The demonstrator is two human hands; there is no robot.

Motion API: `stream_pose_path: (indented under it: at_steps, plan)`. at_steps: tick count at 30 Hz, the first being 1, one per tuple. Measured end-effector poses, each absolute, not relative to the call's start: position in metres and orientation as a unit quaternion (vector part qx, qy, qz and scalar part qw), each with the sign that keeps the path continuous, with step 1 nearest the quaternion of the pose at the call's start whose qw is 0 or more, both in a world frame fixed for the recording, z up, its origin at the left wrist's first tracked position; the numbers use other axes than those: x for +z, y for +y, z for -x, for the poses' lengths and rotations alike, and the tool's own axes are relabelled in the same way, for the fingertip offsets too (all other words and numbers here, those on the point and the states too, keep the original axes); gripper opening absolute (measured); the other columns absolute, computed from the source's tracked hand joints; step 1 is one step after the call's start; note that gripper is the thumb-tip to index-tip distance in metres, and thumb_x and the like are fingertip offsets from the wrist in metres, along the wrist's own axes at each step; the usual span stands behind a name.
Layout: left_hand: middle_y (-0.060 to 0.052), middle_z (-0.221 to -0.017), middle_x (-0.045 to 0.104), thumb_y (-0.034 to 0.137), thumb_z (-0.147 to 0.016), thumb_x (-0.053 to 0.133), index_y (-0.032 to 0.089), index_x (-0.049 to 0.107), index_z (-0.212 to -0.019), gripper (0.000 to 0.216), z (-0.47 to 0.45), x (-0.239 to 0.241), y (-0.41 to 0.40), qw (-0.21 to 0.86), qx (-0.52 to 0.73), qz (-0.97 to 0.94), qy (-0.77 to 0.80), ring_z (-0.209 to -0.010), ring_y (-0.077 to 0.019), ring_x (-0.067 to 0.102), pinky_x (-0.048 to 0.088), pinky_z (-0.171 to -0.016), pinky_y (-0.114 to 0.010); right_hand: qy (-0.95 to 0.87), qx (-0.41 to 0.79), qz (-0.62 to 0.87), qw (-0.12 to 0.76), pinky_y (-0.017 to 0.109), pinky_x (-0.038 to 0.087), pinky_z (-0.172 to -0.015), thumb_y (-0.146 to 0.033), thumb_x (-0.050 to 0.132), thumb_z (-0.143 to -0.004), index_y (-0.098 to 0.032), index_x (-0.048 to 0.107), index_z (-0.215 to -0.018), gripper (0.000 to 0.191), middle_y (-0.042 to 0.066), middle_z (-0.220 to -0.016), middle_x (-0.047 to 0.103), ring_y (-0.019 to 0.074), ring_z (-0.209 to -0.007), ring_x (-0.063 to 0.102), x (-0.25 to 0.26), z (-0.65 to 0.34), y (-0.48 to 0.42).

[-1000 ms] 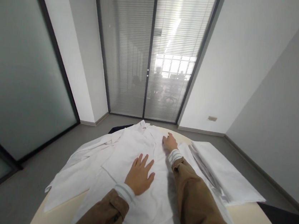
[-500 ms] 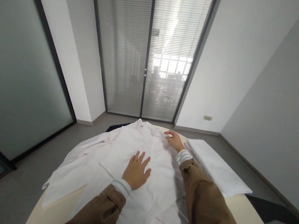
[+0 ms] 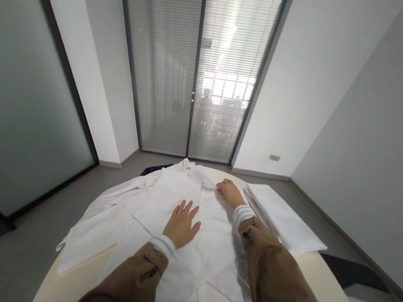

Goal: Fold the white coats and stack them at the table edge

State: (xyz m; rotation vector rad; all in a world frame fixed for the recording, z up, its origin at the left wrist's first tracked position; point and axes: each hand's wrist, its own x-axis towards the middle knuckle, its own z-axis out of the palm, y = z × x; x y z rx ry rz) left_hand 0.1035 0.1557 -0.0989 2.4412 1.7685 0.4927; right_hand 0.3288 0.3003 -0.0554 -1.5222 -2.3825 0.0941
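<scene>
A white shirt [image 3: 168,191] lies spread over the table, its collar [image 3: 187,164] at the far edge and one sleeve side reaching out to the left. My left hand [image 3: 181,225] rests flat on the middle of the shirt with fingers spread. Near the shirt's far right side, my right hand [image 3: 230,193] pinches the fabric's edge, which is lifted and turned inward below the collar. The exact grip of the right fingertips is partly hidden.
A folded white cloth [image 3: 284,218] lies on the right of the pale round table [image 3: 324,286]. Dark fabric [image 3: 155,169] shows past the far edge. A glass door with blinds [image 3: 196,73] stands beyond, and a frosted panel [image 3: 31,78] is at left.
My right hand has drawn the shirt's right edge inward and slightly toward me, so a flap now folds over below the collar. My left hand stays flat on the shirt.
</scene>
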Motion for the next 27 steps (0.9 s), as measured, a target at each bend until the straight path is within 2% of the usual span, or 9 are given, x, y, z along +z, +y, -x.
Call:
stream_pose_path:
  at_steps: [4, 8, 11, 13, 18, 20, 24, 27]
  plan:
    - [-0.010, -0.158, 0.035, 0.044, -0.095, 0.044, 0.020, 0.044, -0.148, 0.059, -0.104, -0.098, 0.156, 0.045, 0.158, -0.796, 0.582, -0.148, -0.0337, 0.024, 0.023, -0.119, -0.048, -0.851, -0.032, 0.513, 0.109, 0.038, 0.030, -0.106, -0.027, 0.058, -0.087, -0.020, 0.067, -0.118, 0.033, 0.011, -0.121, 0.063, 0.0262, -0.121, 0.046, -0.059, -0.321, 0.283]
    - [-0.009, -0.158, 0.035, 0.044, -0.095, 0.043, 0.021, 0.045, -0.148, 0.057, -0.104, -0.099, 0.156, 0.046, 0.155, -0.797, 0.581, -0.148, -0.0338, 0.023, 0.023, -0.119, -0.049, -0.845, -0.058, 0.517, 0.126, 0.040, 0.032, -0.104, -0.036, 0.059, -0.088, -0.018, 0.050, -0.138, 0.054, 0.014, -0.129, 0.058, 0.0282, -0.121, 0.045, -0.057, -0.294, 0.274]
    - [-0.009, -0.159, 0.034, 0.044, -0.095, 0.043, 0.022, 0.044, -0.148, 0.057, -0.104, -0.101, 0.157, 0.047, 0.156, -0.798, 0.581, -0.148, -0.0334, 0.023, 0.023, -0.119, -0.050, -0.849, -0.049, 0.511, 0.125, 0.039, 0.036, -0.101, -0.038, 0.061, -0.087, -0.018, 0.041, -0.144, 0.063, 0.015, -0.134, 0.055, 0.0286, -0.123, 0.045, -0.053, -0.267, 0.274]
    - [-0.009, -0.159, 0.034, 0.044, -0.095, 0.043, 0.022, 0.045, -0.148, 0.057, -0.104, -0.102, 0.157, 0.047, 0.159, -0.798, 0.580, -0.148, -0.0334, 0.023, 0.023, -0.119, -0.050, -0.843, -0.049, 0.518, 0.133, 0.038, 0.039, -0.099, -0.037, 0.061, -0.088, -0.020, 0.042, -0.143, 0.061, 0.014, -0.134, 0.055, 0.0287, -0.122, 0.046, -0.051, -0.250, 0.276]
    - [-0.009, -0.157, 0.037, 0.044, -0.095, 0.045, 0.022, 0.046, -0.146, 0.056, -0.103, -0.102, 0.158, 0.047, 0.169, -0.798, 0.576, -0.148, -0.0341, 0.024, 0.024, -0.118, -0.051, -0.803, -0.043, 0.561, 0.195, 0.033, 0.043, -0.091, -0.040, 0.057, -0.091, -0.021, 0.052, -0.125, 0.040, 0.011, -0.125, 0.060, 0.0258, -0.114, 0.049, -0.043, -0.215, 0.282]
    - [-0.009, -0.156, 0.038, 0.044, -0.094, 0.046, 0.022, 0.047, -0.145, 0.055, -0.103, -0.102, 0.159, 0.045, 0.171, -0.798, 0.576, -0.147, -0.0348, 0.025, 0.025, -0.118, -0.051, -0.799, -0.047, 0.562, 0.209, 0.033, 0.043, -0.092, -0.038, 0.056, -0.092, -0.022, 0.051, -0.127, 0.039, 0.011, -0.120, 0.063, 0.0259, -0.114, 0.050, -0.040, -0.205, 0.284]
    - [-0.010, -0.155, 0.039, 0.041, -0.094, 0.046, 0.020, 0.049, -0.143, 0.053, -0.103, -0.103, 0.159, 0.038, 0.173, -0.799, 0.575, -0.146, -0.0345, 0.027, 0.026, -0.118, -0.051, -0.817, -0.032, 0.551, 0.168, 0.037, 0.039, -0.096, -0.031, 0.052, -0.094, -0.022, 0.054, -0.124, 0.032, 0.012, -0.117, 0.065, 0.0272, -0.115, 0.053, -0.041, -0.191, 0.287]
    - [-0.010, -0.155, 0.039, 0.040, -0.093, 0.046, 0.020, 0.048, -0.143, 0.054, -0.103, -0.103, 0.160, 0.037, 0.176, -0.800, 0.573, -0.146, -0.0346, 0.027, 0.026, -0.118, -0.051, -0.811, -0.006, 0.566, 0.147, 0.035, 0.042, -0.089, -0.029, 0.047, -0.097, -0.018, 0.059, -0.117, 0.026, 0.014, -0.109, 0.068, 0.0254, -0.103, 0.061, -0.050, -0.187, 0.288]
